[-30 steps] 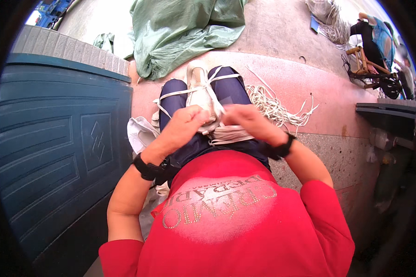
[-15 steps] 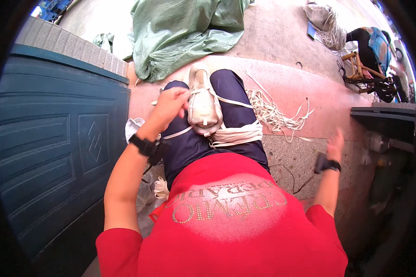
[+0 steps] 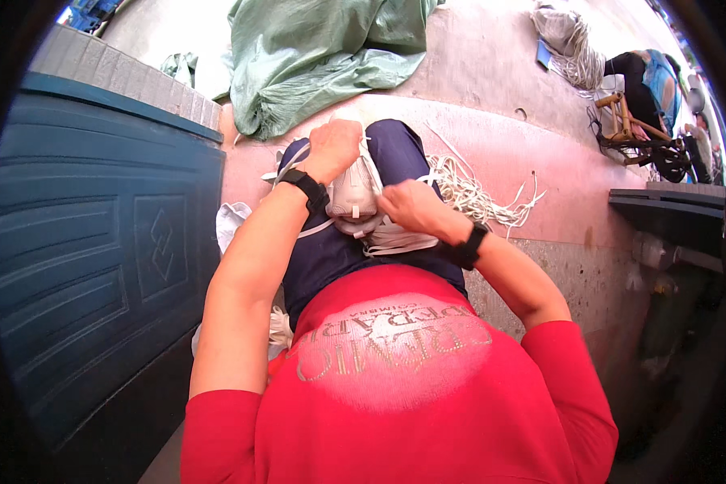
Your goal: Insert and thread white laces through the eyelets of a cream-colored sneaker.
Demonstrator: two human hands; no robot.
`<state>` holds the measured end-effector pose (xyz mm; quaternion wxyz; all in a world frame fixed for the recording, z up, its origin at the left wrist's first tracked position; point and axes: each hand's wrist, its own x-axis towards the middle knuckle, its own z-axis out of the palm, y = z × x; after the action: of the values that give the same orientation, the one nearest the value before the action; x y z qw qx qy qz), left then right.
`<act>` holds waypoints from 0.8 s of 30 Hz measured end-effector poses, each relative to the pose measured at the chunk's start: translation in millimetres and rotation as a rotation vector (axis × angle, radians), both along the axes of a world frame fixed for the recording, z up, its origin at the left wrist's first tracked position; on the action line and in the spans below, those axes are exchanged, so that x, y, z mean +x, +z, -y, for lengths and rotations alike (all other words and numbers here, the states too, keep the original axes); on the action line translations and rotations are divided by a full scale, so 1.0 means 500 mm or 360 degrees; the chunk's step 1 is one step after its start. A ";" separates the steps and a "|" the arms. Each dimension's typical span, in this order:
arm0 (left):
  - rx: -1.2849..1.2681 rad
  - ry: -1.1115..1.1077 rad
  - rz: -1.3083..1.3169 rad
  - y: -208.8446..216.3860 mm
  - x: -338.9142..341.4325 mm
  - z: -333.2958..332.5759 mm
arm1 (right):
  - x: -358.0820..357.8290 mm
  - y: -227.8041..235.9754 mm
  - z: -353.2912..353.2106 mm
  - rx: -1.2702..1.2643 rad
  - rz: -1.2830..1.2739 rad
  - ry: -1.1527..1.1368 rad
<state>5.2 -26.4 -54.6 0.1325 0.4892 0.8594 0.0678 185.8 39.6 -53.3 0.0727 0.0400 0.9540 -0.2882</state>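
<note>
A pale sneaker (image 3: 353,198) rests between my thighs with its heel toward me. My left hand (image 3: 335,150) is closed over the front part of the shoe, and a white shoelace (image 3: 293,158) loops out beside it. To the right of the heel, my right hand (image 3: 415,207) pinches a lace strand that runs down from the shoe's opening. The fingertips of both hands are partly hidden. A bundle of white laces (image 3: 399,239) lies across my right thigh, partly under the right hand.
Loose white laces (image 3: 484,194) are heaped on the floor right of my knee. Ahead lies a green tarp (image 3: 323,64). A blue panelled door (image 3: 97,234) stands close on the left, a dark shelf (image 3: 669,211) on the right. Farther off, a person sits near a wooden stool (image 3: 617,121).
My right hand has come in from far out on the right to the shoe's heel. My left hand has shifted up and right over the shoe, closing there.
</note>
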 end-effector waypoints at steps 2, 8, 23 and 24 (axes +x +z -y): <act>0.0030 -0.0005 0.0001 -0.002 -0.003 0.006 | 0.063 0.050 0.017 -0.0071 0.0068 0.0069; 0.0315 0.0115 0.0375 0.000 -0.013 0.047 | 0.144 0.082 -0.048 -0.0055 0.0496 -0.0406; 0.0734 0.0311 0.0114 -0.024 0.012 0.181 | -0.190 -0.021 -0.013 0.0147 -0.0107 -0.0126; 0.0778 0.0264 0.0084 -0.025 0.011 0.175 | -0.189 -0.026 -0.010 0.0150 -0.0099 -0.0123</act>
<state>10.8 -114.0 -67.3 0.0267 0.4325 0.8509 0.2970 91.5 44.4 -66.4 0.0300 0.0711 0.9661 -0.2464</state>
